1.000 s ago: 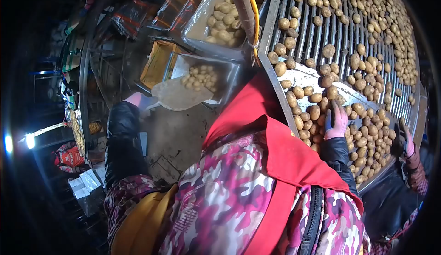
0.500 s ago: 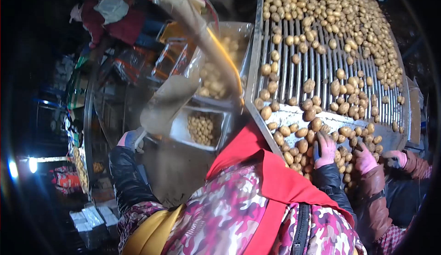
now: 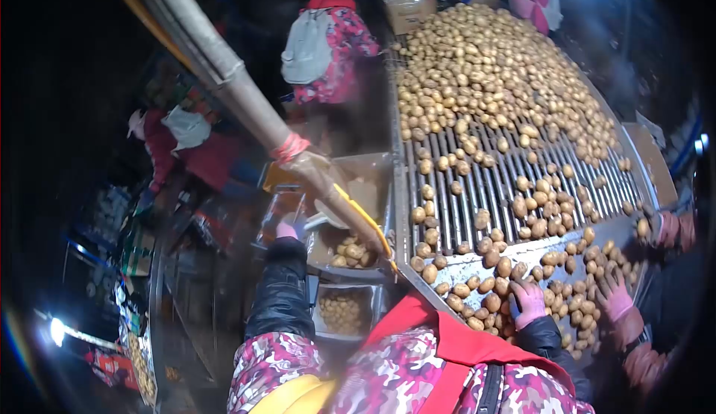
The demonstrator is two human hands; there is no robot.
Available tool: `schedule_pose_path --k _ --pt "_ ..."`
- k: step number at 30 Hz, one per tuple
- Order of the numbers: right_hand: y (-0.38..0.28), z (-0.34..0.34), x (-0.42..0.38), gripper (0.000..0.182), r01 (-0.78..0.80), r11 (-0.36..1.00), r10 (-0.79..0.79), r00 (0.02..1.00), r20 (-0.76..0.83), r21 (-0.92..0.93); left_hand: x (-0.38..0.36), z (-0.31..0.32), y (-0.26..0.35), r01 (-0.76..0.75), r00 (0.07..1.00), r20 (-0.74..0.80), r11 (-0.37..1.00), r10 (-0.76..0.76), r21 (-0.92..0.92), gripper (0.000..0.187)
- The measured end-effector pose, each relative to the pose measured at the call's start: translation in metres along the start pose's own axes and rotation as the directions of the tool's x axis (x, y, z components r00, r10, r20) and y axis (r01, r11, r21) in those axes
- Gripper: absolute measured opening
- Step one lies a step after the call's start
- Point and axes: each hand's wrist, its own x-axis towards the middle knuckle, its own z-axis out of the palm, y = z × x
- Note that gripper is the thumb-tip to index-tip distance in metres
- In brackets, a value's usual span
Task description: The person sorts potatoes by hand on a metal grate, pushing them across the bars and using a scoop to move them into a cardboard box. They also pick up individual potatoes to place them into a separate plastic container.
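Potatoes (image 3: 477, 78) cover the far part of a slatted metal sorting table (image 3: 474, 212), and more lie in its near metal tray. My right hand (image 3: 528, 302), in a pink and grey glove, rests on potatoes in that tray, fingers spread. My left hand (image 3: 291, 226), in a similar glove, is closed round the handle of a pale scoop (image 3: 327, 215). The scoop is over a lined box (image 3: 361, 168) with potatoes in its near part. Nearer to me, a smaller white-lined box (image 3: 365, 295) holds small potatoes.
A thick pole (image 3: 246, 101) with a yellow cable slants across the view. A co-worker's gloved hands (image 3: 615, 298) touch potatoes at the right. Other people (image 3: 332, 48) stand beyond. A cardboard box (image 3: 409, 10) sits by the table's far end. A lamp (image 3: 57, 332) shines at left.
The view has tilted up and turned. My left hand has moved forward with the scoop to the larger lined box. My right hand stays among the potatoes. A co-worker's hand now holds a potato.
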Motion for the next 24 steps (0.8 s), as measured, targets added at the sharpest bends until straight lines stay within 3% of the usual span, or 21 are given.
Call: schedule_pose_path --k 2,3,5,6,7,8,9,10,11,12,13,14,15,16,17,19,20,21,22,23,24 --pt "0.004 0.005 -0.005 0.036 -0.005 1.0 0.005 1.0 -0.015 -0.004 -0.001 0.005 0.002 -0.063 0.965 -0.249 0.994 0.082 0.086 0.055" --pt "0.006 0.007 -0.007 0.037 -0.012 1.0 0.012 1.0 -0.022 -0.007 -0.013 0.002 0.008 -0.08 0.938 -0.272 0.895 0.217 0.439 0.062" --pt "0.006 0.009 -0.009 0.04 -0.034 0.999 0.034 0.999 -0.021 -0.018 0.009 -0.007 -0.029 -0.089 0.916 -0.348 0.946 0.201 0.312 0.068" --pt "0.006 0.009 -0.009 0.041 -0.041 0.999 0.041 0.999 -0.019 -0.022 0.002 -0.011 -0.041 -0.165 0.928 -0.306 0.969 0.215 0.181 0.063" --pt "0.001 0.006 -0.006 0.042 -0.052 0.998 0.052 0.999 -0.015 -0.033 -0.043 0.002 -0.016 -0.299 0.892 -0.265 0.918 0.367 0.261 0.052" --pt "-0.009 0.002 -0.002 0.043 -0.064 0.997 0.064 0.998 -0.01 -0.045 -0.067 0.004 -0.002 -0.273 0.934 -0.093 0.856 0.345 0.439 0.039" --pt "-0.018 -0.002 0.004 0.044 -0.078 0.995 0.078 0.997 -0.005 -0.056 -0.043 0.003 -0.057 -0.302 0.945 0.007 0.861 0.328 0.409 0.034" --pt "-0.024 -0.006 0.01 0.047 0.01 0.994 -0.011 1.0 -0.005 -0.105 -0.071 0.021 -0.055 -0.313 0.948 0.124 0.926 0.293 0.209 0.031" --pt "-0.043 -0.018 0.023 0.047 0.061 0.997 -0.058 0.997 0.05 -0.054 -0.094 0.038 -0.051 -0.64 0.759 0.371 0.716 0.535 0.276 0.023" --pt "-0.051 -0.014 0.03 0.047 0.167 0.984 -0.165 0.986 0.026 -0.064 -0.171 0.061 0.029 -0.525 0.827 0.459 0.74 0.326 0.42 0.026" --pt "-0.057 -0.01 0.034 0.05 0.248 0.968 -0.245 0.966 0.087 -0.023 -0.179 0.077 0.029 -0.828 0.546 0.597 0.487 0.587 0.279 0.025" --pt "-0.067 -0.012 0.044 0.043 0.353 0.935 -0.354 0.931 0.089 0.029 -0.205 0.096 0.059 -0.899 0.417 0.711 0.373 0.567 0.229 0.027" --pt "-0.075 -0.015 0.047 0.042 0.413 0.909 -0.417 0.906 0.079 0.063 -0.213 0.114 0.067 -0.911 0.327 0.778 0.397 0.537 0.109 0.032" --pt "-0.071 -0.012 0.045 0.042 0.392 0.917 -0.4 0.902 0.165 0.081 -0.221 0.135 0.072 -0.934 0.239 0.805 0.356 0.543 0.038 0.034" --pt "-0.047 0.011 0.037 0.049 0.346 0.937 -0.319 0.906 0.279 -0.05 -0.229 0.155 0.088 -0.945 0.134 0.801 0.319 0.584 -0.074 0.036" --pt "-0.018 0.006 0.026 0.07 0.193 0.972 -0.156 0.955 0.252 -0.132 -0.229 0.195 0.095 -0.974 0.055 0.818 0.21 0.573 -0.082 0.042" --pt "-0.013 -0.01 0.026 0.069 0.082 0.984 -0.044 0.972 0.233 -0.156 -0.229 0.214 0.1 -0.985 0.048 0.778 0.161 0.627 -0.069 0.046" --pt "-0.012 -0.024 0.024 0.07 -0.028 0.984 0.066 0.975 0.212 -0.175 -0.215 0.233 0.084 -0.987 0.128 0.786 0.152 0.605 0.044 0.053" --pt "0.006 -0.019 0.011 0.072 -0.077 0.956 0.132 0.975 0.181 -0.284 -0.207 0.254 0.077 -0.968 0.243 0.767 0.095 0.594 0.233 0.06" --pt "0.027 -0.016 -0.003 0.074 -0.121 0.913 0.19 0.972 0.142 -0.39 -0.208 0.268 0.088 -0.908 0.407 0.774 0.12 0.485 0.402 0.071" --pt "0.035 -0.025 -0.01 0.075 -0.194 0.907 0.25 0.962 0.107 -0.374 -0.21 0.28 0.105 -0.825 0.563 0.726 0.213 0.395 0.524 0.076"
